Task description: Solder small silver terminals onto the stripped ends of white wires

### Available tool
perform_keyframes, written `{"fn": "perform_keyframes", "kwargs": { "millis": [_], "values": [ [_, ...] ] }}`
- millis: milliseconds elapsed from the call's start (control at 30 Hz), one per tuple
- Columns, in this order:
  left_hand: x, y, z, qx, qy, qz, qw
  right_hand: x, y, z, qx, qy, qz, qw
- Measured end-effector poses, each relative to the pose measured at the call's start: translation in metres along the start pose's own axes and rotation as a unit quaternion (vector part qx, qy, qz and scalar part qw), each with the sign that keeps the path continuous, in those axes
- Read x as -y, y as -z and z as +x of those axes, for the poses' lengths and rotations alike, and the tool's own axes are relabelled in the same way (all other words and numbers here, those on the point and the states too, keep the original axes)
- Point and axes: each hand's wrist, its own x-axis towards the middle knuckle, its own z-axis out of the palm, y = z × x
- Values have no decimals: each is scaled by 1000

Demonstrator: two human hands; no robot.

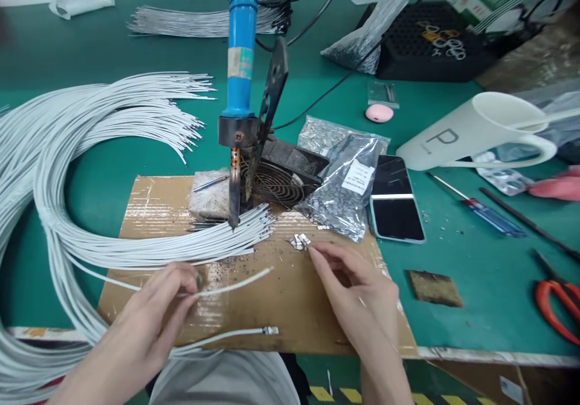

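Observation:
My left hand [165, 308] pinches a single white cable [235, 285], whose free end points up and right over the cardboard [312, 308]. My right hand [356, 290] has its thumb and forefinger together at the edge of a small pile of metal connectors [299, 241]; whether one is between the fingertips is too small to tell. A blue soldering iron [240, 48] hangs tip down in a stand above a bundle of white cables [181, 249]. Nearer the front edge lies another cable with a metal connector [270, 330] on its end.
Large coils of white cable [49, 169] fill the left. Bags of metal parts [347, 181], a phone [397, 199], a white mug [471, 130], a screwdriver [489, 214] and red-handled scissors [559, 305] lie to the right. A black basket [430, 42] stands behind.

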Motion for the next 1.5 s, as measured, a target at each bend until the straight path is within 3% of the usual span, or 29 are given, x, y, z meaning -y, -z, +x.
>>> {"fn": "perform_keyframes", "kwargs": {
  "millis": [100,200,267,400,533,767,867,1200,1400,1500],
  "values": [
    [-18,18,3,167,50,-119,977,-1,-3,5,25,41,-24,999],
    [-34,11,22,277,80,-255,923,-1,-6,6,21,75,-55,995],
    [-39,-6,35,271,119,-368,882,-2,-6,3,16,89,-70,993],
    [-33,-38,47,170,197,-504,824,-1,-5,-11,-6,77,-82,994],
    [-26,-42,47,108,235,-549,795,11,-10,-27,14,-51,42,998],
    [-29,-34,46,80,224,-571,786,60,-30,-34,120,-198,269,935],
    [-31,-34,46,79,216,-581,781,71,-33,-32,152,-219,325,908],
    [-29,-36,46,86,202,-583,782,71,-29,-28,205,-212,364,883],
    [-34,-30,43,103,220,-546,802,70,-28,-28,207,-224,387,870],
    [-37,-28,42,100,211,-509,828,69,-28,-28,217,-232,392,863]
  ]
}}
